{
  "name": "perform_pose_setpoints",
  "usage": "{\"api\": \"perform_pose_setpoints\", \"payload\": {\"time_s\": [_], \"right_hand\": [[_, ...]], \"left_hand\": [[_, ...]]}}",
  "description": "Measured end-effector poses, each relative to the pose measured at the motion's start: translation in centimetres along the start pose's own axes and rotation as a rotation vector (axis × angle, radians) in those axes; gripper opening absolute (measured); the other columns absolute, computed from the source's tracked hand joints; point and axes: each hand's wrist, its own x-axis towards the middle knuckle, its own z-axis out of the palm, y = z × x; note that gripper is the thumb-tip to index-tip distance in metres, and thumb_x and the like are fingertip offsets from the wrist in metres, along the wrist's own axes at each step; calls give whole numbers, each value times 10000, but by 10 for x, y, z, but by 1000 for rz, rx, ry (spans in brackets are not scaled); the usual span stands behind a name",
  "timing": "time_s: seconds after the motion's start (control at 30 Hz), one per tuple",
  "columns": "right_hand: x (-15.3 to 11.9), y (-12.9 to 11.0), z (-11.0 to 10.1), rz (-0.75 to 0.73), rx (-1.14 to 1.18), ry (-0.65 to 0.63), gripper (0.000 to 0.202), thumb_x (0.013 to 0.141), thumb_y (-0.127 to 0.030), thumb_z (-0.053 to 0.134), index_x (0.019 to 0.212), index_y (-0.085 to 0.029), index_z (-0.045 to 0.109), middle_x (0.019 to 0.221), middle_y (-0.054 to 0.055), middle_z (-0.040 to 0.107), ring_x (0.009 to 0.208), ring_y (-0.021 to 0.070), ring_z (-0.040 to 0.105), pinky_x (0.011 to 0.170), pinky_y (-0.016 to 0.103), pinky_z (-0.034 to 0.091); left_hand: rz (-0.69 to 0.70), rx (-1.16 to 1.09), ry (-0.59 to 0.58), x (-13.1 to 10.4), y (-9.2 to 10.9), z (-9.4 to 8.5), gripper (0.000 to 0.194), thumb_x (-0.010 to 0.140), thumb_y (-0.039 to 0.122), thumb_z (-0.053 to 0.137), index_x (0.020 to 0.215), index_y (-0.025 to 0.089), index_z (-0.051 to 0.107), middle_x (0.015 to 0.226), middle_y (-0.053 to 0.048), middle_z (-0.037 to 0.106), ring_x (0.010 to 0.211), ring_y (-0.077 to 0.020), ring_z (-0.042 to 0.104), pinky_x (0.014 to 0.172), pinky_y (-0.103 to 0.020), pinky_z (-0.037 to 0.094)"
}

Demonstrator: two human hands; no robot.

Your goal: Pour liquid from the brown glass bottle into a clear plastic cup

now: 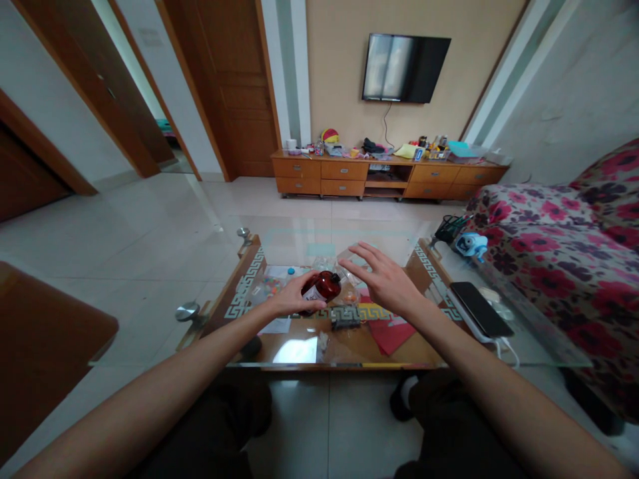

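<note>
I see the glass tabletop (309, 365) in front of me, with its near edge running under both of my arms. The far edge lies well past my hands, so there is a wide stretch of glass between them and it. On the left, a broad strip of glass reaches out past my arm to the side edge. The right side is tighter: a black phone (482, 309) lies there near my right arm, with a white cord (508, 349) by its near end. A blue toy (472, 246) and a dark pen cup (448, 228) stand farther back, close to the flowery sofa (554, 233).

The brown bottle (327, 287) is up in my left hand (292, 297), over the middle of the tabletop. The left fingers (314, 305) are curled round its body and hold it tight. It tips over to the right, so its black top (337, 276) points at my right hand (384, 278). The right fingers (367, 253) are spread wide and hold nothing I can make out (some clear stuff (351, 274) shows just beside them, but I cannot tell if they touch it). They hang near the top, a bit to its right.
</note>
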Motion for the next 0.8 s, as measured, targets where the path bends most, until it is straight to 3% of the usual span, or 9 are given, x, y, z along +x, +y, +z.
{"api": "perform_pose_setpoints", "payload": {"time_s": [0.27,0.8], "right_hand": [[2,1,-2,-36,-2,2,1045,745,93,676,1637,-350,363,1692,100,367,1577,377,311,1213,629,440],[6,-4,-13,-30,10,19,1058,783,102,661,1640,-428,339,1725,38,325,1584,364,313,1212,625,460]], "left_hand": [[-2,10,4,0,4,2,914,726,605,879,1481,222,533,1408,-138,655,1242,-369,641,1097,-526,514],[-9,-41,-4,4,-2,10,961,691,589,901,1500,259,501,1469,-135,625,1295,-384,625,1108,-558,511]]}}
